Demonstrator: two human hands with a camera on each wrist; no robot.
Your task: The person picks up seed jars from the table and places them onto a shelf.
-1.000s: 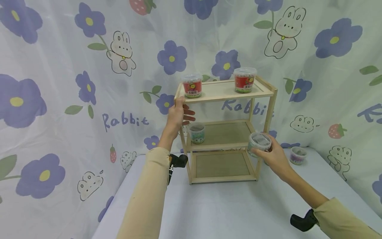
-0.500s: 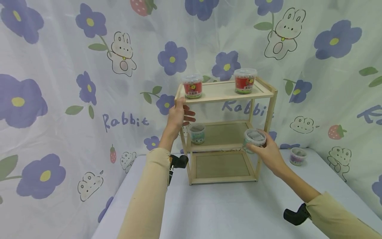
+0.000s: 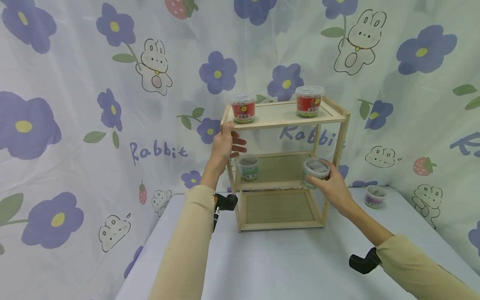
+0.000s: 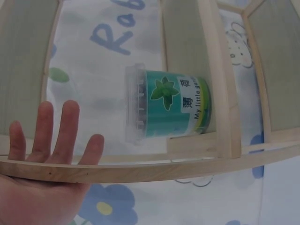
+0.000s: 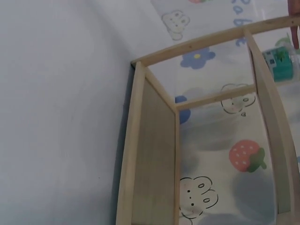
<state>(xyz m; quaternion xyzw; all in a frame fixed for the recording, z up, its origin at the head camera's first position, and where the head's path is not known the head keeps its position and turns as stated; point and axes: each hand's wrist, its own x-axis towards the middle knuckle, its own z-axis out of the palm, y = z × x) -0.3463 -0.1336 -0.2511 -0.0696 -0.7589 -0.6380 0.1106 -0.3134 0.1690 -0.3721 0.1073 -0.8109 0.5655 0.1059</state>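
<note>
A wooden three-tier shelf (image 3: 285,228) stands on the white-covered table. At its upper left post, my left hand (image 3: 222,148) rests with straight fingers reaching past the wood, also plain in the left wrist view. Near those fingers, on the middle tier, sits a lidded plastic tub (image 3: 248,168); the left wrist view shows its teal label (image 4: 166,105) with a leaf picture. My right hand (image 3: 335,187) grips another clear-lidded tub (image 3: 315,168), slightly tilted, at the right front of the middle tier. Whether that tub touches the tier, I cannot tell.
Two red-labelled tubs stand on the top tier, one at left (image 3: 243,110) and one at right (image 3: 309,104). A purple-labelled tub (image 3: 375,197) is on the table, right of the shelf. A printed curtain (image 3: 180,104) hangs behind.
My right hand has carried its tub leftward and slightly up, from beside the right post to the front of the middle tier. The left hand has stayed at the post.
</note>
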